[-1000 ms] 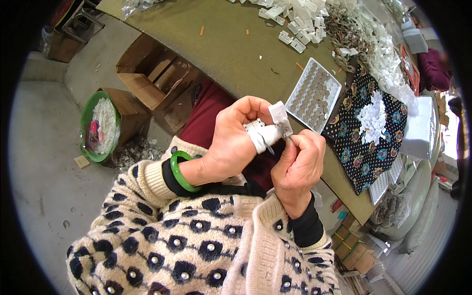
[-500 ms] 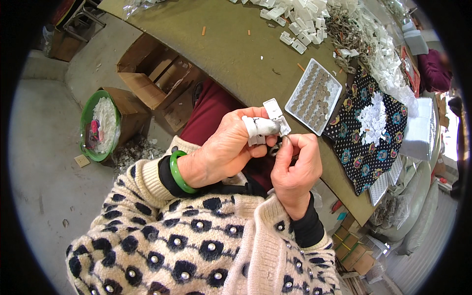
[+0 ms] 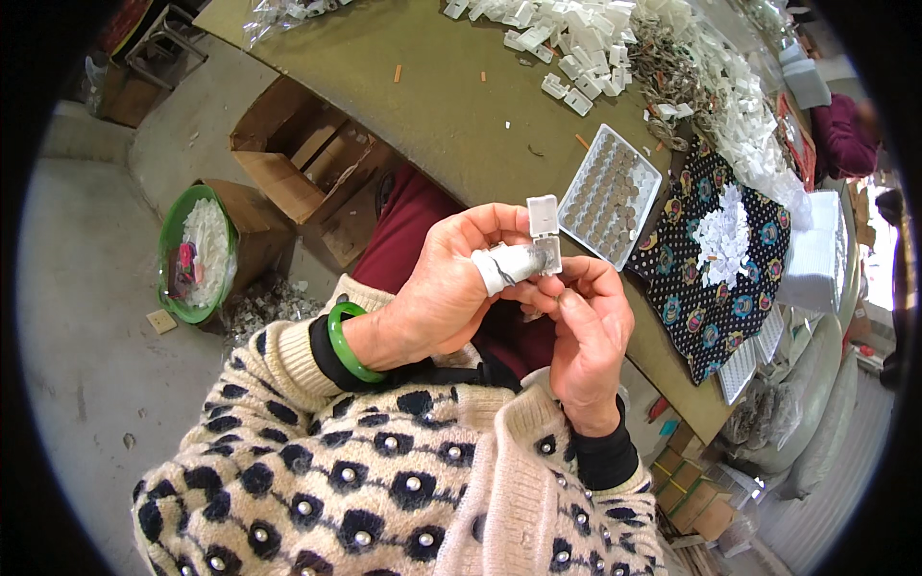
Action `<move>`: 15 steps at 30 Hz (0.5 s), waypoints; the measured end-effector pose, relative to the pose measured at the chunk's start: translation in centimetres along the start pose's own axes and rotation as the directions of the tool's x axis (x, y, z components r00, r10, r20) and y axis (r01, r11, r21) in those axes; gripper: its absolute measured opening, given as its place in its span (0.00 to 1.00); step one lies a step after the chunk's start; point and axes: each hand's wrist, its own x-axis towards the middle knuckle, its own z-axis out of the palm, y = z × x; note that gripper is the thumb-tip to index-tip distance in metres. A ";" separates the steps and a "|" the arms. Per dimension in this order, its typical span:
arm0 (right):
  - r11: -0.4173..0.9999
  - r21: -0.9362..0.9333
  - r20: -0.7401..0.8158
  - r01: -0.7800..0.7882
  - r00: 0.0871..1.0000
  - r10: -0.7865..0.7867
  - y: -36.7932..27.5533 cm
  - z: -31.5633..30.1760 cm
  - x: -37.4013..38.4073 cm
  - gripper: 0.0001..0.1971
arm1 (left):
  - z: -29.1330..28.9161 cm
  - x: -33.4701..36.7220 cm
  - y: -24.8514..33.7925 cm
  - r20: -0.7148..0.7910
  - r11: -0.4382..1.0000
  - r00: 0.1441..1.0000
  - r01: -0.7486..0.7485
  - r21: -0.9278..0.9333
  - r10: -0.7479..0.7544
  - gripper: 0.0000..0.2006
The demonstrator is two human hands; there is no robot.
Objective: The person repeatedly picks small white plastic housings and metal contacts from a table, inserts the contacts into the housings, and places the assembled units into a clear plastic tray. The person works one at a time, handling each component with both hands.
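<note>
My left hand [image 3: 437,283], one finger wrapped in white tape or cloth, grips a small white hinged plastic case [image 3: 544,217]. The case stands with its lid swung up, above the edge of my lap. Close against its lower end, my right hand [image 3: 594,326] has thumb and forefinger pinched together; whatever lies between those fingertips is too small or hidden to name. Just beyond the hands, a white tray [image 3: 642,165] holds rows of small round grey-brown discs on the table.
Loose white cases [image 3: 586,58] and a tangle of dark strands [image 3: 663,62] heap on the green table [image 3: 432,106]. White scraps [image 3: 725,235] lie on a patterned dark cloth [image 3: 687,317]. Left of the table stand an open cardboard box [image 3: 279,178] and a green-rimmed tub [image 3: 173,230].
The case has turned more upright in my left hand, its lid standing straighter. My right hand has shifted slightly right, its fingertips still near the case.
</note>
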 end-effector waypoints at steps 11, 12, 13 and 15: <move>0.999 -0.040 -0.041 0.023 0.999 -0.024 0.4 0.6 -0.1 0.09 | 0.5 -0.7 -0.6 0.405 0.367 0.802 -0.571 0.734 0.439 0.12; 0.998 -0.065 -0.032 0.019 0.999 -0.021 0.2 0.4 -0.2 0.08 | 0.4 -0.7 -0.6 0.407 0.376 0.807 -0.569 0.732 0.428 0.12; 1.000 -0.025 -0.002 0.006 1.000 -0.007 0.1 0.2 -0.3 0.08 | 0.3 -0.6 -0.7 0.409 0.385 0.811 -0.566 0.729 0.418 0.13; 0.996 0.040 0.036 -0.081 0.996 0.080 -0.1 -0.1 -0.4 0.07 | 0.1 -0.5 -0.7 0.372 0.432 0.827 -0.543 0.720 0.421 0.13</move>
